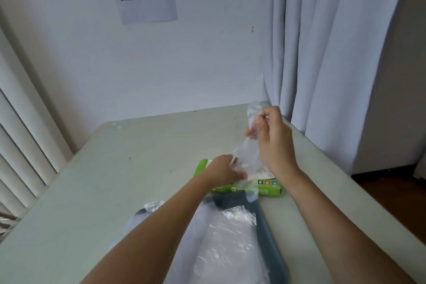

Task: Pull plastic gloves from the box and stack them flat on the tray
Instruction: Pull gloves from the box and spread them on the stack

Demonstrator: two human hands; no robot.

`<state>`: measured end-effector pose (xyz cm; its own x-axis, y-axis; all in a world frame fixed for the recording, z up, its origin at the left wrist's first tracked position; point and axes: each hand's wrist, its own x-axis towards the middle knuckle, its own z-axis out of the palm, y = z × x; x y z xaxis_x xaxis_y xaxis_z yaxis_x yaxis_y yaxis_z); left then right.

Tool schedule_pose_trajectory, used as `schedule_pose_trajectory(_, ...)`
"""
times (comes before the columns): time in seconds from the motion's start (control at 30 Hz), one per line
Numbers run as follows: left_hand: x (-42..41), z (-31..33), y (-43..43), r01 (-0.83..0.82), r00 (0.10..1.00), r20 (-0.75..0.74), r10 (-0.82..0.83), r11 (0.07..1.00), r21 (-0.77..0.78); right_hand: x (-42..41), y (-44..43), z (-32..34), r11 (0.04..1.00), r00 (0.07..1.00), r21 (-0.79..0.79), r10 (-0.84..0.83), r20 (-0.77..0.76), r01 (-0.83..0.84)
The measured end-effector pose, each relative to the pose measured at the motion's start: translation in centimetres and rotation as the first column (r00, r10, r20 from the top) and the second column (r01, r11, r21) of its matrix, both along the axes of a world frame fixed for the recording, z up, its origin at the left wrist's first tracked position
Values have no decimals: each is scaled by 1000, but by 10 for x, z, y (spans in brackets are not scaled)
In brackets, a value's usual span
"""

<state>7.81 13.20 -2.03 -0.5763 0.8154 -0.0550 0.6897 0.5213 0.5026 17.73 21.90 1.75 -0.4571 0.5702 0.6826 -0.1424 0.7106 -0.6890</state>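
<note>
Head view: both hands work above the box, with one glove between them.
Right hand (273,136): raised above the box; its fingers are curled and pinch the upper end of the glove.
Left hand (222,169): lower, just over the box; its fingers pinch the lower part of the same glove.
Glove (247,157): thin and clear, crumpled and stretched between the two hands. Its loose end hangs in front of the box, toward the far edge of the tray. I cannot tell if it is fully out of the box.
Box (269,190): green, lying flat toward the right edge of the bench (138,157), just beyond the tray.
Tray (267,226): dark, at the near edge of the bench. It carries the stack (226,237) of flat gloves.
Risk, tearing: the film looks very thin, so a hard pull by both hands may stretch or tear it.
Risk, extra gloves: if the glove is caught in the box, pulling may draw out a second glove or lift the light box.
Risk, creases: the glove is bunched, and laid down like this it would not lie flat.
Risk, stack: the film is light, so a sweeping forearm or moving air may shift the stack or slide gloves off the tray.
</note>
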Motion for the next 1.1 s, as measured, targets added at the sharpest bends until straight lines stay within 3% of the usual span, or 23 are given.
schedule_pose_trajectory(0.1,-2,-1,0,19,998,56,-19,1000,0,11,-4,25,997,988,-39,60,-143,-66)
schedule_pose_trajectory(0.2,-8,4,-9,3,965,261,-20,998,63,27,-10,59,971,942,-105,178,-285,-215)
schedule_pose_trajectory(0.27,-12,14,-17,-35,897,440,-49,983,180,38,-11,79,948,940,-144,247,-236,-285)
schedule_pose_trajectory(0.33,-20,29,-26,-116,863,501,-66,939,324,45,-12,94,936,953,-183,284,-105,-299)
schedule_pose_trajectory(0.47,-20,76,-54,-185,744,575,-339,723,666,53,-20,104,919,943,-259,324,70,-297)
schedule_pose_trajectory(0.53,-5,101,-68,-48,687,564,-458,746,664,53,-25,105,918,935,-275,328,130,-284)
schedule_pose_trajectory(0.6,17,117,-79,174,707,493,-508,800,575,50,-31,103,919,912,-265,350,214,-291)
schedule_pose_trajectory(0.63,27,120,-84,271,740,436,-512,820,503,49,-35,102,920,896,-254,363,255,-300)
schedule_pose_trajectory(0.7,40,122,-91,314,819,345,-458,862,398,46,-43,100,900,866,-298,404,295,-318)
schedule_pose_trajectory(0.77,46,120,-101,236,844,375,-384,894,382,44,-50,94,794,836,-499,503,219,-348)
schedule_pose_trajectory(0.83,50,116,-112,135,811,478,-336,904,406,44,-48,82,489,788,-794,615,20,-362)
schedule_pose_trajectory(0.9,52,109,-126,-9,760,591,-271,904,427,48,-47,63,172,704,-935,702,-105,-310)
schedule_pose_trajectory(0.97,49,100,-139,-163,696,688,-207,887,431,58,-51,42,67,638,-966,762,-111,-248)
schedule_pose_trajectory(1.1,41,78,-167,-352,618,781,-95,854,383,79,-71,13,-99,616,-970,756,-220,-224)
